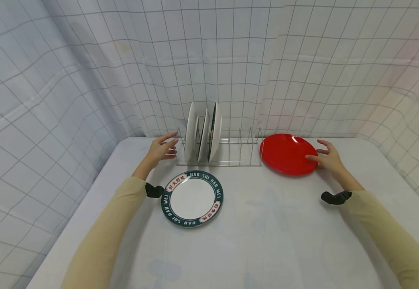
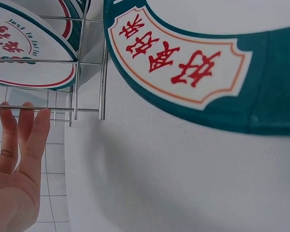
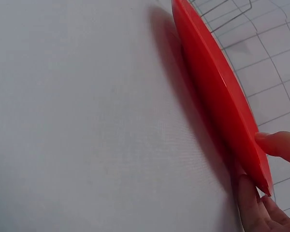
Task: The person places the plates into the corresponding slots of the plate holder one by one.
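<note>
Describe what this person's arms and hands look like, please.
Long, plain, pale-yellow fabric sleeves cover both arms. A small, rounded black device sits at each wrist. The left hand and right hand are bare of gloves, and no cables show.

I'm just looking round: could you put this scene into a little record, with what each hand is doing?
left hand: fingers at the left end of the wire rack
right hand: pinches the rim of the red plate, thumb above, fingers beneath
red plate position: by the rack's right end
in rack: several upright plates, towards its left side
in front of rack: green-rimmed plate, lying flat
surface: white table
</note>
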Tool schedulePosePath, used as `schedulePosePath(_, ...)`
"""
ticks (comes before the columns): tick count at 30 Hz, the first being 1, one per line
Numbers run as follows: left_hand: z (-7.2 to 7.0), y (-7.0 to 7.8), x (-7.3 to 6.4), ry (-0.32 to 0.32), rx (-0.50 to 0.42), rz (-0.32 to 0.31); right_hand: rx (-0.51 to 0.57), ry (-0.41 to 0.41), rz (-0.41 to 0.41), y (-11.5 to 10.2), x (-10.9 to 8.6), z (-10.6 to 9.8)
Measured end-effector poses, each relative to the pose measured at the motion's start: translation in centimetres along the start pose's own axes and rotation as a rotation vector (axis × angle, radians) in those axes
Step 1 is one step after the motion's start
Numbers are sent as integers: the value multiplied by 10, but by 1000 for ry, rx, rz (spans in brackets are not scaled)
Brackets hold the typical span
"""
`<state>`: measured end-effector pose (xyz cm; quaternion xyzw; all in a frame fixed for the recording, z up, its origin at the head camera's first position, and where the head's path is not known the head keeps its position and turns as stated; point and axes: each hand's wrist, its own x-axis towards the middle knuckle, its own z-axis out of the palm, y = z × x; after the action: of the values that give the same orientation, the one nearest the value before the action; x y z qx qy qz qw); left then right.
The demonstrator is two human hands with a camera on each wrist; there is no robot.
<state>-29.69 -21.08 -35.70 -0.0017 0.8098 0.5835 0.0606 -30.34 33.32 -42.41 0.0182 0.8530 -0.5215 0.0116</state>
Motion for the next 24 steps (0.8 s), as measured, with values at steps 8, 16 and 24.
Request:
schedulePosePath(8,-4,-12,11,5,-32,10,-128,-52,21,0,8,0)
schedulePosePath(16,-4,-26,22,28,-8,48,-64,-159,114,-2,11,-6)
schedulePosePath(24,-4,-27,21,38,11,59,28,-271,143,-6,10,-10)
